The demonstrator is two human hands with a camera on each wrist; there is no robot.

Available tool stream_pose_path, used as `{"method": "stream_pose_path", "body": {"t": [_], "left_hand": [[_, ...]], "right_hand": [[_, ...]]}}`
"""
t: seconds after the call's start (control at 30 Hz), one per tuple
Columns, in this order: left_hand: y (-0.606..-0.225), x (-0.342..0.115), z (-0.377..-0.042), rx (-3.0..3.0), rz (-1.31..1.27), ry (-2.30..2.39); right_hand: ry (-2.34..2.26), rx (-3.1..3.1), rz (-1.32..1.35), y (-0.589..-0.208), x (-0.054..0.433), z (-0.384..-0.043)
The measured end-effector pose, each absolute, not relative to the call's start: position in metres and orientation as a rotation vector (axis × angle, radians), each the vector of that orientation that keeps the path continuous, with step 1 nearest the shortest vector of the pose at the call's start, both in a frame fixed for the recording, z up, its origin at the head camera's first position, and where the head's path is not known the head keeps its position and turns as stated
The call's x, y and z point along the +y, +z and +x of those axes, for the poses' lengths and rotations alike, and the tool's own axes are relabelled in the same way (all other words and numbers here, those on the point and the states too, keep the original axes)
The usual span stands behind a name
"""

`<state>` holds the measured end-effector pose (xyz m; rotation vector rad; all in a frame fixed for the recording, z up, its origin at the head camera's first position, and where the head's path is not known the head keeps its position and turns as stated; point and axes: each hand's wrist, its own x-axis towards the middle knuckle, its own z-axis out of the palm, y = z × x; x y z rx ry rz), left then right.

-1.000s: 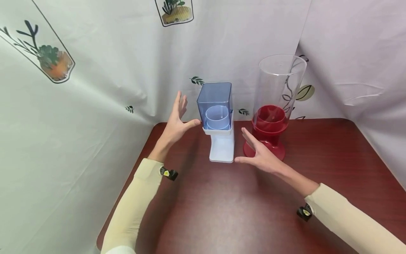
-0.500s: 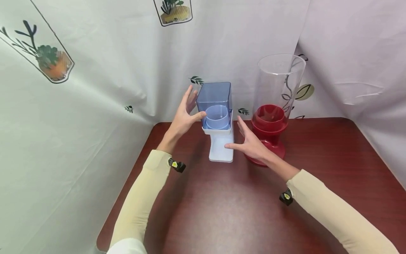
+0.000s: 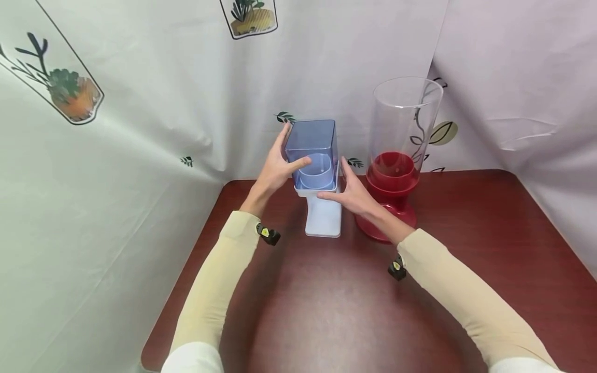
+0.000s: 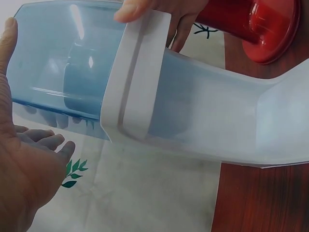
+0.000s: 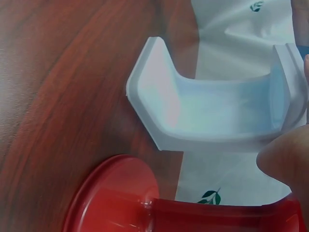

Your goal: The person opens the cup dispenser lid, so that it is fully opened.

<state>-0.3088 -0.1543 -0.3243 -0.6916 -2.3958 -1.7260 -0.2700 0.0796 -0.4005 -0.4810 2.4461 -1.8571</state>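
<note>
A dispenser-like holder has a see-through blue square container (image 3: 313,135) on a white stand (image 3: 323,220), upright near the table's back edge. A round ring shows inside the container. My left hand (image 3: 275,168) is at the container's left side, thumb across its front. In the left wrist view, the left fingers (image 4: 46,142) look loose, apart from the wall. My right hand (image 3: 358,196) is at the white collar (image 4: 135,72), its thumb over the front and fingers along the right side. How firmly it touches cannot be told.
Right of the white stand, close to my right hand, is a red stand (image 3: 389,217) bearing a tall clear cylinder (image 3: 406,114). Behind the dark red wooden table (image 3: 475,223) hangs a white patterned cloth (image 3: 177,77).
Both hands have moved inward to the blue container and white collar, the left from the left and the right from the right. Neither holder has visibly moved on the table.
</note>
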Motion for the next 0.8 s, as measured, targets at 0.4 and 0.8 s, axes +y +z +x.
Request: {"method": "stream_pose_path", "body": {"t": [0.4,0.8], "left_hand": [[-0.3321,-0.15,-0.3135,-2.287,-0.771,-1.854],[-0.3319,-0.1494,-0.3148,-2.303,-0.766,-1.83]], "right_hand": [[-1.89,2.438,-0.573,-0.3994,0.0756,-0.2768],[-1.902,2.45,-0.527,-0.4006,0.0742,-0.2795]]}}
